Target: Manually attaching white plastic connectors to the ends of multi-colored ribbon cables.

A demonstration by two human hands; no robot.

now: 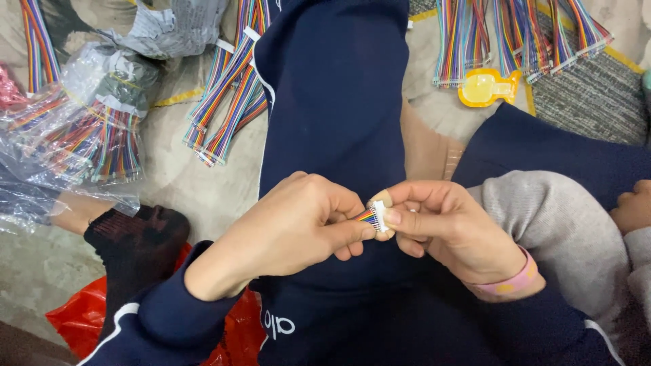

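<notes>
Two hands meet over a dark-trousered lap: the left hand (288, 227) pinches a rainbow ribbon cable (367, 216) while the right hand (447, 227) clamps its white connector (380, 215). Beyond, on the floor, lie bundled ribbon cables (227, 91), a clear plastic bag (81, 122) and a yellow tray (487, 87).

Floor (203, 190): pale, bare concrete, it carries everything here.
Upper left: clear plastic bags (81, 129) stuffed with rainbow ribbon cables, lying flat.
Centre top: loose ribbon cable bundles (227, 102) fanned out beside the bags.
Top right: more cable bundles (515, 37), half on a grey woven mat (597, 95).
By them: a yellow plastic tray (485, 87).
Lower left: red plastic bag (74, 318).
</notes>
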